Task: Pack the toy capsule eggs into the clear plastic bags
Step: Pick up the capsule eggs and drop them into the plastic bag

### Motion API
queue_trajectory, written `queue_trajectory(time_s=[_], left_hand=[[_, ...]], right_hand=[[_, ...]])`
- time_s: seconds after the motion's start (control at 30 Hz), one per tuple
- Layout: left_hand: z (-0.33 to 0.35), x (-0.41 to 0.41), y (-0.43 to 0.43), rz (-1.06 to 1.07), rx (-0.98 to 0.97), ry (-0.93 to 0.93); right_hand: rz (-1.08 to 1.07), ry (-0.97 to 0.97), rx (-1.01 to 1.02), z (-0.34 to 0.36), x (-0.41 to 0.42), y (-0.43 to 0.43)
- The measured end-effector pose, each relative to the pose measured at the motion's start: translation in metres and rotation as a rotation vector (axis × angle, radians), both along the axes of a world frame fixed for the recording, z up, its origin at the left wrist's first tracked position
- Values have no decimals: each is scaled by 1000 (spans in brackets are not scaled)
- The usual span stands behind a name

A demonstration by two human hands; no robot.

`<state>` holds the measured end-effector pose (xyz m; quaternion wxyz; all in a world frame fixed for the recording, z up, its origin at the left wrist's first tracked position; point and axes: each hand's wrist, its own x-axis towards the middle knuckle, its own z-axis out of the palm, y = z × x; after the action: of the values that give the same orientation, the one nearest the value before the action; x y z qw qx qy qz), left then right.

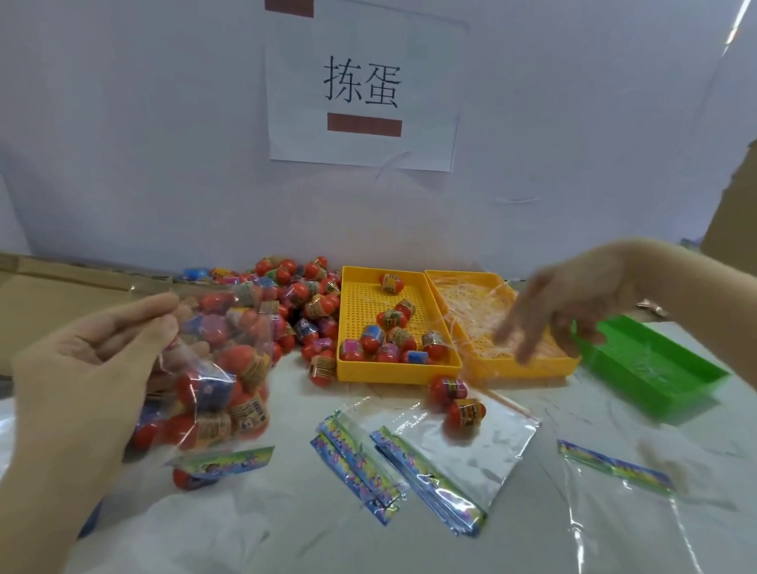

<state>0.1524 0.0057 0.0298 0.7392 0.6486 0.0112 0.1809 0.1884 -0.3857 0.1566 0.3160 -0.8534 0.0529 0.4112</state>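
Our left grip (91, 361) pinches the mouth of a clear bag (221, 366) stuffed with capsule eggs, held at the near left above the bench (313, 553). Our right grip (571, 304), blurred, hangs with fingers spread and holding nothing over the right yellow tray (533, 369) of pale strands. Loose eggs (298, 292) heap at the far middle beside the left yellow tray (399, 372), and empty bags (443, 459) lie flat nearer us.

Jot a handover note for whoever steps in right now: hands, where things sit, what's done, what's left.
Left hand pinches the top of a filled bag.
Right hand hangs open over the tray of white strands, blurred, apparently empty.
Eggs: loose pile behind, more in the yellow egg tray, two eggs on the empty bags.
Done: one bag filled.
Left: close it, likely with a strand; fill remaining bags.
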Motion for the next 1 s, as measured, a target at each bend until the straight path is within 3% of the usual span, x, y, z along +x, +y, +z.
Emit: queue_trajectory(time_s=[0.07, 0.1, 0.17, 0.2, 0.4, 0.5, 0.6, 0.7, 0.8, 1.0], left_hand=[[1, 1, 1, 14, -6, -22], [0, 1, 3, 40, -15, -17], [2, -2, 0, 50, -61, -30], [4, -4, -2, 40, -83, -45], [13, -10, -9, -59, -178, -99], [15, -10, -9, -62, -190, -107], [12, -6, -6, -74, -261, -76], [7, -2, -10, -157, -313, 36], [-2, 0, -15, -232, -219, 180], [-7, -1, -19, -212, -236, 194]], right_hand=[[-280, -346, 567, 2, -1, 7], [-411, -537, 709, -3, 0, 18], [-562, -866, 670, -23, 3, 44], [-548, -918, 602, -34, 1, 63], [-117, -740, 569, -81, -31, 172], [-189, -579, 815, -95, -31, 197], [-286, -582, 971, -103, -28, 203], [-336, -603, 1021, -109, -29, 198], [-376, -598, 1022, -111, -31, 193], [-412, -562, 1023, -112, -32, 193]])
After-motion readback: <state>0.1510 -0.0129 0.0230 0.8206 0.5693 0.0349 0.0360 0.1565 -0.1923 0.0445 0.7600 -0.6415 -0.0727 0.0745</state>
